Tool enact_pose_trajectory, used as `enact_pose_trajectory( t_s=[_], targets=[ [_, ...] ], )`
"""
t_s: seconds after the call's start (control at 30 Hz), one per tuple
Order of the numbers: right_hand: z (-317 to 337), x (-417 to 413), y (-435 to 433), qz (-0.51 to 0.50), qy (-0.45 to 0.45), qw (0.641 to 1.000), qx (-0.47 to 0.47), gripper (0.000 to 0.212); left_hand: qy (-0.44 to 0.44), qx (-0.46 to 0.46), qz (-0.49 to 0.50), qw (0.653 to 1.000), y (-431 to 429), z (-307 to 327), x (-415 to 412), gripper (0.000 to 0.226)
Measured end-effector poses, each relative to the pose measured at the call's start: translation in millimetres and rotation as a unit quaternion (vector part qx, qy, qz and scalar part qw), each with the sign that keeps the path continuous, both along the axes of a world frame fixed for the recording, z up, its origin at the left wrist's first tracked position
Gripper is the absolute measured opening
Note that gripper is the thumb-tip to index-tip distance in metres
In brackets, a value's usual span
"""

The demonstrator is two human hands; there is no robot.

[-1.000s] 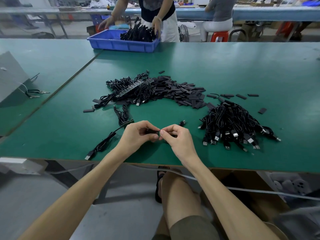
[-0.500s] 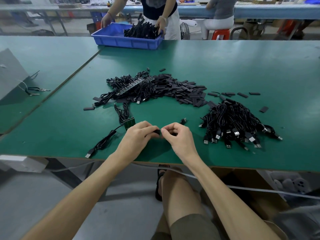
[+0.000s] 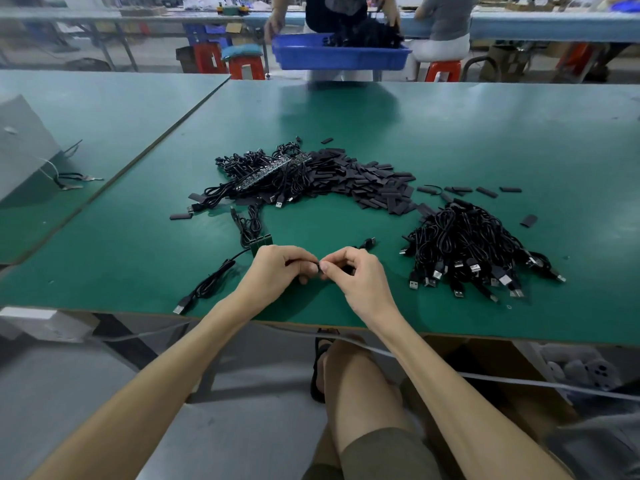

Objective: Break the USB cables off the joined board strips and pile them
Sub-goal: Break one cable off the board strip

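Observation:
My left hand [image 3: 277, 271] and my right hand [image 3: 356, 278] meet near the front edge of the green table [image 3: 450, 133], their fingertips pinching one small dark board piece between them. A short green board strip [image 3: 261, 243] with black cables [image 3: 207, 285] trailing left sits at my left hand's knuckles. Behind my right hand lies a loose cable end [image 3: 367, 242]. To the right is the pile of separated USB cables [image 3: 467, 251]. A heap of joined strips with cables [image 3: 263, 174] lies further back.
Black sleeve pieces [image 3: 374, 185] spread in a heap behind the work spot. At the far edge a person holds a blue tray [image 3: 339, 58] of black cables lifted off the table. A grey box [image 3: 20, 150] stands at the left. My knee is below the table edge.
My hands stay together on the piece, fingers shifting slightly. The person at the back has lifted the blue tray off the table.

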State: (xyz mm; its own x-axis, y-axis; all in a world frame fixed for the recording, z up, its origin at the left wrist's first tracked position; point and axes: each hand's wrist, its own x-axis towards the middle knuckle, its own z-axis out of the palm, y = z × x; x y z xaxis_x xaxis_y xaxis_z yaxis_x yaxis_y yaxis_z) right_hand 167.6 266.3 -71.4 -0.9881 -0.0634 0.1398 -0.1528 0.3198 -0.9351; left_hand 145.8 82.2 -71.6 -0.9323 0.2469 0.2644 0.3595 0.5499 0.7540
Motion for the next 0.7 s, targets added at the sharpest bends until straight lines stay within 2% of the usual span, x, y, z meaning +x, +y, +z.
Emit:
enact_pose_trajectory(
  t_s=[0.07,0.23,0.37,0.47,0.63,0.7],
  targets=[
    [1.1,0.4,0.3,-0.014,0.015,1.0,0.008,0.001,-0.006,-0.004,-0.016,1.0,-0.4,0.8,-0.7,0.02],
    [3.3,3.5,-0.4,-0.036,0.047,0.998,0.013,0.017,-0.043,-0.014,-0.041,0.998,-3.4,5.6,-3.1,0.043],
    [4.0,4.0,0.4,-0.034,0.057,0.998,0.009,0.013,-0.063,-0.028,-0.063,0.996,-3.9,7.9,-6.0,0.041],
    [5.0,3.8,-0.7,-0.03,0.064,0.997,0.015,0.012,-0.06,0.001,-0.061,0.996,-5.2,7.0,-4.4,0.033],
    [4.0,1.2,0.8,-0.058,0.063,0.993,0.078,0.015,-0.036,0.016,-0.037,0.999,-4.0,3.9,-0.8,0.041],
    [4.6,1.6,0.2,-0.049,0.054,0.993,0.092,0.015,-0.033,0.014,-0.03,0.999,-4.2,1.8,-1.2,0.036]
  ],
)
